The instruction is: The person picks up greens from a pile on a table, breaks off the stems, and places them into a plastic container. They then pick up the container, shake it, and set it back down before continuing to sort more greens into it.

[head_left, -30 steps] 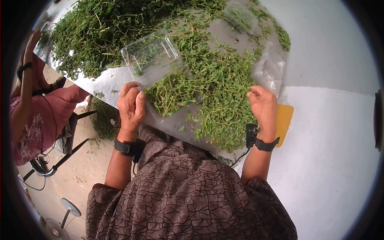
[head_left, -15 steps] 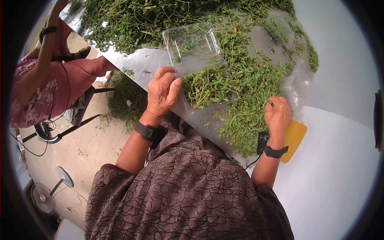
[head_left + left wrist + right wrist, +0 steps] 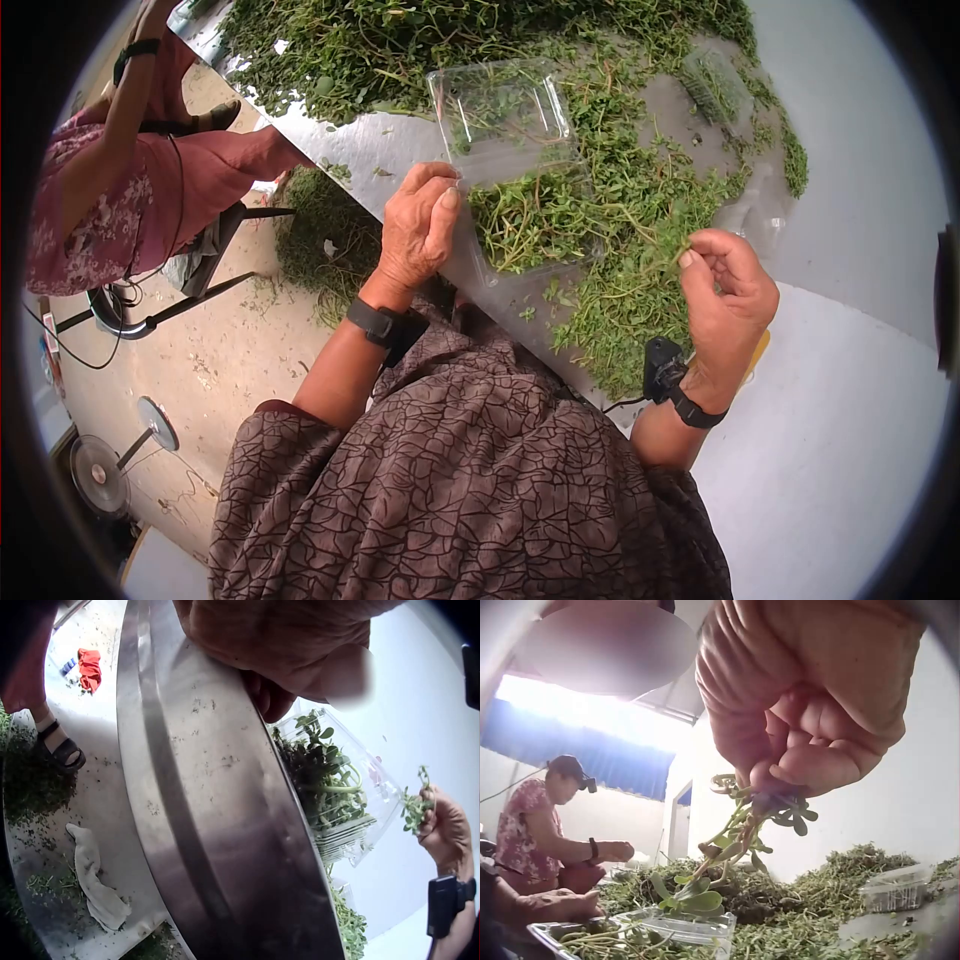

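sprig (image 3: 727,847) pinched in right hand (image 3: 728,300), lifted.

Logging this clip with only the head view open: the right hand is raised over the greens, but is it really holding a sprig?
Observer: Yes. The right wrist view shows the right hand pinching a leafy sprig that hangs from its fingertips.
Operator: Is the clear container empty?
Observer: No. In the left wrist view the clear container holds stems and leaves.
Operator: And the left hand?
Observer: The left hand grips the container's edge by the metal table rim.
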Action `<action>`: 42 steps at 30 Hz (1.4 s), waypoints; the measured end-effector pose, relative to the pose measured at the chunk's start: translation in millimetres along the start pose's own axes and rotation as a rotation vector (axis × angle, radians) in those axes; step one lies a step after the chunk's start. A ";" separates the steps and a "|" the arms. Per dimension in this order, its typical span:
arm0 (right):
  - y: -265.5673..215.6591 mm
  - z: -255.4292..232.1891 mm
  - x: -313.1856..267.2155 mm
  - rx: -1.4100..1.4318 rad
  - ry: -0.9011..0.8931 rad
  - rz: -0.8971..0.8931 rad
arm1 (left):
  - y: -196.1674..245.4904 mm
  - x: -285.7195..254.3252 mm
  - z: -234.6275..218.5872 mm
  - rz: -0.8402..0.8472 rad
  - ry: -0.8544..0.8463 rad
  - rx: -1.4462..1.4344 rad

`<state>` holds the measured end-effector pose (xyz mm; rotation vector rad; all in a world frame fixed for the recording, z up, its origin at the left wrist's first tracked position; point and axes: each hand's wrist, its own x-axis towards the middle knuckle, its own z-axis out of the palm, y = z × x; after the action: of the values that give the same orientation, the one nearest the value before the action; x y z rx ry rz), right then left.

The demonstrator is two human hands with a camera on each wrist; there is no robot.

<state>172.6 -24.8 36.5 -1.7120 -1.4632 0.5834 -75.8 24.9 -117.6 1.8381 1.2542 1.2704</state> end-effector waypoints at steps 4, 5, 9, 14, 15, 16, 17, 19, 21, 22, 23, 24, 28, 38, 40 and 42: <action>-14.5 25.6 6.1 0.041 -0.171 -0.228 | 1.6 0.3 0.2 -0.017 -0.002 -0.013; -14.4 27.6 5.3 0.042 -0.172 -0.228 | 1.3 0.5 0.3 -0.017 -0.001 -0.012; 1.5 28.2 1.8 -0.038 -0.179 -0.058 | -1.7 0.0 -0.6 -0.005 0.000 -0.015; 40.3 6.4 0.4 -0.293 -0.068 0.064 | 1.0 -0.2 -0.4 -0.021 0.004 -0.029; 46.2 1.4 0.2 -0.372 -0.045 0.082 | 0.7 -0.2 -1.1 -0.015 -0.005 -0.046; 47.8 -3.3 -0.3 -0.453 -0.048 0.102 | 1.6 0.5 -1.8 -0.018 -0.006 -0.025; 52.2 -8.2 -1.8 -0.473 -0.031 0.114 | 2.5 0.7 -1.6 -0.021 -0.008 -0.005; 66.2 -15.0 -6.5 -0.640 -0.071 0.064 | 3.5 -0.1 -0.8 -0.053 -0.005 0.002; 75.4 -20.1 -10.6 -0.657 -0.066 0.065 | 2.0 -1.1 -0.2 -0.068 -0.012 0.001; 76.8 -20.4 -12.6 -0.702 -0.077 0.066 | 3.7 -0.5 -0.3 -0.060 -0.015 0.012; 79.8 -20.8 -14.1 -0.745 -0.088 0.065 | 5.0 0.0 -0.4 -0.051 -0.017 0.025; 88.8 -19.9 -15.2 -0.713 -0.072 0.023 | 5.5 -0.1 -0.2 -0.045 -0.020 0.018; 99.9 -17.2 -14.0 -0.821 -0.040 -0.083 | 3.8 -0.5 0.4 -0.042 -0.021 0.039; 70.1 -33.6 -11.8 -0.308 0.180 0.276 | 2.4 -0.8 0.8 -0.027 -0.021 0.065; 62.5 -34.6 -10.3 -0.215 0.187 0.392 | 2.7 -0.5 0.8 -0.026 -0.021 0.063; 75.0 -35.8 -9.7 -0.375 0.155 0.348 | 2.7 -0.2 0.8 -0.025 -0.019 0.061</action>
<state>242.7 -45.2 -4.3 -2.2779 -1.2264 0.3560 -74.1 23.7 -115.7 1.8675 1.3149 1.2110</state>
